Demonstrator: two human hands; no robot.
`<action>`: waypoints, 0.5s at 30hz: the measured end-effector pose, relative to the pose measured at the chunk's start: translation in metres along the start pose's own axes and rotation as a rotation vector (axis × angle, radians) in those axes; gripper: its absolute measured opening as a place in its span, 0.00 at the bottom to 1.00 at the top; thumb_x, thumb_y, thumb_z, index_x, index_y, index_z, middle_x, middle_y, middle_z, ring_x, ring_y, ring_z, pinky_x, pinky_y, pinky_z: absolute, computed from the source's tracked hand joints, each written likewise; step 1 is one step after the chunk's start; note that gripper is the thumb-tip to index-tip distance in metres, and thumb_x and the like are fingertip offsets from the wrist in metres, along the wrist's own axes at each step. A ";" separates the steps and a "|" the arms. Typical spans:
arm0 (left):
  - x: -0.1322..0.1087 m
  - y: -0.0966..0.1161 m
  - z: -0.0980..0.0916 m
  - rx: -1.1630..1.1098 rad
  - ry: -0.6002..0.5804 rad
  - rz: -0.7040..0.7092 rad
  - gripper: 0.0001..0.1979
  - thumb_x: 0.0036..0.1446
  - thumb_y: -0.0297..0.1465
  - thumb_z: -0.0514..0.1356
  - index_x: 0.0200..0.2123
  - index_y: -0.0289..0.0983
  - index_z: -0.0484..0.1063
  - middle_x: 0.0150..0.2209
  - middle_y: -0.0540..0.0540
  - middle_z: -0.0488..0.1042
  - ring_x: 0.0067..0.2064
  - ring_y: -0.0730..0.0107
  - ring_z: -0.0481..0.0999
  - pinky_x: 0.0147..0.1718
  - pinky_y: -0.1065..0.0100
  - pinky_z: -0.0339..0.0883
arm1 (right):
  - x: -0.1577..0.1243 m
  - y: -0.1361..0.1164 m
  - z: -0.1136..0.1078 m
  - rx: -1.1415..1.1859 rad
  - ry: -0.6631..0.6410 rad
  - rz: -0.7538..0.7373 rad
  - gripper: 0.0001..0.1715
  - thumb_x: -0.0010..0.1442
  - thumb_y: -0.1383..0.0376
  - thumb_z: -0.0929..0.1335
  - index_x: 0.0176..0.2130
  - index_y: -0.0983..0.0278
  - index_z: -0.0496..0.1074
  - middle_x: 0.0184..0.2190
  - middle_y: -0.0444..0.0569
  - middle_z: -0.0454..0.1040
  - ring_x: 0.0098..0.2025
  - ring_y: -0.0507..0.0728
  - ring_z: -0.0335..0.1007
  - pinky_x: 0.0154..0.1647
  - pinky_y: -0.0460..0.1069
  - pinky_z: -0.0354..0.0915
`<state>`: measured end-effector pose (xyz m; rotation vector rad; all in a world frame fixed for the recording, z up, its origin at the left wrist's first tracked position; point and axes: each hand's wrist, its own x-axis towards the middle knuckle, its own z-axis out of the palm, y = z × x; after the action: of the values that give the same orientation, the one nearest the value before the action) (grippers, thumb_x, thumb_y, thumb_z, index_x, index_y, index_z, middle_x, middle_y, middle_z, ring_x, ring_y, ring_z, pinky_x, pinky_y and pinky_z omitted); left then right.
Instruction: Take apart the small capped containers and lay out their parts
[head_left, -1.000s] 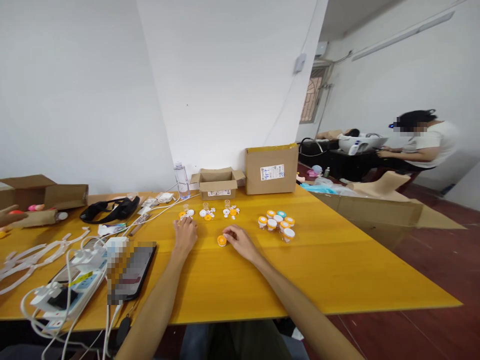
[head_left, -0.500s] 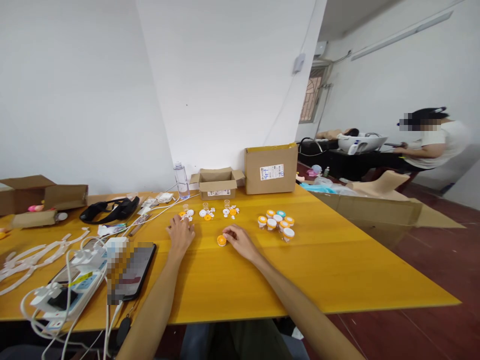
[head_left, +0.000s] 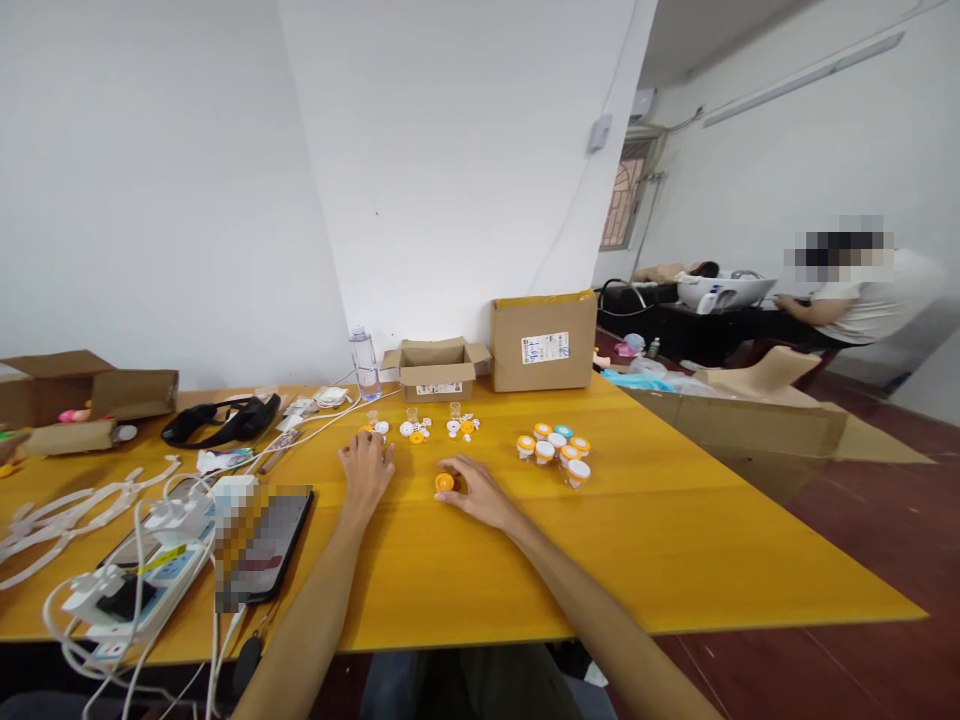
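Left side of the yellow desk (head_left: 675,560): white cables (head_left: 82,500) and a dark phone (head_left: 274,540), then the left hand (head_left: 366,468) lying flat, palm down, fingers apart and holding nothing, its fingertips just short of a scatter of small white and orange caps (head_left: 416,430). Just right of it, near the middle of the desk, the orange-lidded jar (head_left: 445,483) stands upright, small, round, with a bright orange top; its body is too small to make out. The right hand (head_left: 474,490) is closed on it, thumb and fingers curled round its right side, and a cluster of similar jars (head_left: 556,448) stands near, further right.
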<state>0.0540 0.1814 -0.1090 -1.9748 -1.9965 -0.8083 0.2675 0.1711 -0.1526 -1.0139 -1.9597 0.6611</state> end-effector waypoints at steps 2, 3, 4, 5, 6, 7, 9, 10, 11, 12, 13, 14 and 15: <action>0.000 0.003 0.001 -0.059 0.031 0.077 0.09 0.61 0.30 0.53 0.40 0.41 0.73 0.44 0.39 0.73 0.50 0.51 0.70 0.50 0.52 0.61 | 0.000 0.002 0.001 -0.017 -0.001 -0.005 0.19 0.49 0.64 0.75 0.43 0.58 0.75 0.42 0.48 0.76 0.45 0.60 0.72 0.50 0.56 0.65; -0.001 0.005 0.002 -0.099 0.028 0.130 0.09 0.61 0.30 0.53 0.41 0.41 0.72 0.44 0.40 0.73 0.51 0.52 0.70 0.51 0.53 0.61 | 0.000 0.003 0.001 -0.021 0.004 -0.010 0.19 0.49 0.64 0.75 0.43 0.58 0.75 0.42 0.48 0.77 0.44 0.60 0.72 0.50 0.56 0.65; -0.002 0.007 0.003 -0.144 0.010 0.189 0.08 0.61 0.30 0.53 0.41 0.42 0.72 0.44 0.41 0.74 0.51 0.54 0.70 0.51 0.54 0.62 | 0.000 0.003 0.002 -0.023 0.008 -0.014 0.18 0.50 0.65 0.75 0.43 0.58 0.75 0.41 0.47 0.77 0.44 0.60 0.72 0.49 0.56 0.65; -0.003 0.010 0.005 -0.193 -0.020 0.251 0.08 0.62 0.30 0.53 0.41 0.42 0.72 0.44 0.42 0.74 0.50 0.55 0.71 0.50 0.55 0.63 | 0.001 0.004 0.002 -0.024 0.012 -0.017 0.17 0.50 0.65 0.75 0.42 0.58 0.75 0.41 0.47 0.77 0.44 0.60 0.72 0.49 0.55 0.65; -0.005 0.014 0.006 -0.242 -0.057 0.309 0.08 0.62 0.30 0.53 0.41 0.42 0.71 0.44 0.42 0.74 0.49 0.57 0.71 0.50 0.57 0.64 | 0.001 0.004 0.003 -0.024 0.013 -0.017 0.17 0.50 0.66 0.74 0.42 0.58 0.75 0.41 0.47 0.77 0.44 0.60 0.72 0.49 0.55 0.65; -0.007 0.017 0.007 -0.291 -0.100 0.363 0.08 0.62 0.31 0.52 0.41 0.42 0.71 0.43 0.43 0.74 0.48 0.58 0.72 0.49 0.58 0.65 | 0.001 0.004 0.003 -0.023 0.013 -0.016 0.17 0.50 0.66 0.74 0.42 0.58 0.75 0.41 0.47 0.77 0.44 0.60 0.72 0.49 0.55 0.65; -0.012 0.023 0.008 -0.371 -0.178 0.435 0.08 0.63 0.32 0.52 0.42 0.42 0.70 0.42 0.45 0.74 0.46 0.61 0.73 0.48 0.60 0.66 | 0.002 0.003 0.003 -0.019 0.012 -0.014 0.17 0.49 0.67 0.74 0.41 0.58 0.75 0.40 0.48 0.77 0.44 0.60 0.72 0.48 0.55 0.65; -0.014 0.026 0.009 -0.402 -0.218 0.450 0.08 0.63 0.32 0.51 0.41 0.42 0.70 0.41 0.45 0.74 0.44 0.62 0.73 0.47 0.61 0.67 | 0.002 0.002 0.003 -0.015 0.011 -0.015 0.16 0.49 0.67 0.75 0.40 0.59 0.74 0.40 0.48 0.77 0.44 0.60 0.72 0.47 0.55 0.65; -0.016 0.028 0.009 -0.428 -0.253 0.454 0.09 0.63 0.32 0.51 0.41 0.41 0.70 0.40 0.46 0.74 0.42 0.63 0.74 0.46 0.62 0.67 | 0.002 0.001 0.002 -0.007 0.011 -0.018 0.16 0.49 0.67 0.75 0.40 0.59 0.74 0.40 0.47 0.77 0.43 0.60 0.72 0.47 0.55 0.65; -0.017 0.030 0.009 -0.448 -0.285 0.450 0.08 0.63 0.32 0.50 0.40 0.41 0.69 0.39 0.46 0.74 0.41 0.63 0.74 0.45 0.62 0.67 | 0.002 0.000 0.002 0.002 0.013 -0.022 0.15 0.49 0.67 0.74 0.39 0.59 0.74 0.39 0.47 0.77 0.42 0.60 0.72 0.46 0.54 0.66; -0.018 0.031 0.008 -0.463 -0.315 0.443 0.08 0.63 0.31 0.50 0.39 0.41 0.69 0.37 0.47 0.74 0.39 0.64 0.74 0.43 0.62 0.67 | 0.002 -0.001 0.002 0.012 0.016 -0.027 0.14 0.49 0.67 0.74 0.38 0.59 0.74 0.38 0.46 0.77 0.41 0.59 0.72 0.45 0.53 0.66; -0.019 0.031 0.008 -0.475 -0.342 0.435 0.08 0.62 0.30 0.50 0.38 0.41 0.68 0.36 0.48 0.74 0.38 0.64 0.73 0.42 0.63 0.67 | 0.002 -0.003 0.001 0.021 0.017 -0.030 0.14 0.49 0.67 0.74 0.38 0.59 0.74 0.38 0.46 0.77 0.41 0.58 0.72 0.45 0.53 0.66; -0.019 0.031 0.007 -0.484 -0.367 0.429 0.08 0.60 0.29 0.50 0.38 0.41 0.68 0.34 0.48 0.74 0.37 0.64 0.73 0.41 0.63 0.67 | 0.002 -0.004 0.001 0.028 0.017 -0.031 0.13 0.50 0.67 0.74 0.38 0.59 0.73 0.38 0.46 0.77 0.40 0.58 0.71 0.44 0.52 0.66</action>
<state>0.0874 0.1673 -0.1179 -2.8750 -1.5223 -0.9317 0.2650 0.1706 -0.1495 -0.9673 -1.9424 0.6583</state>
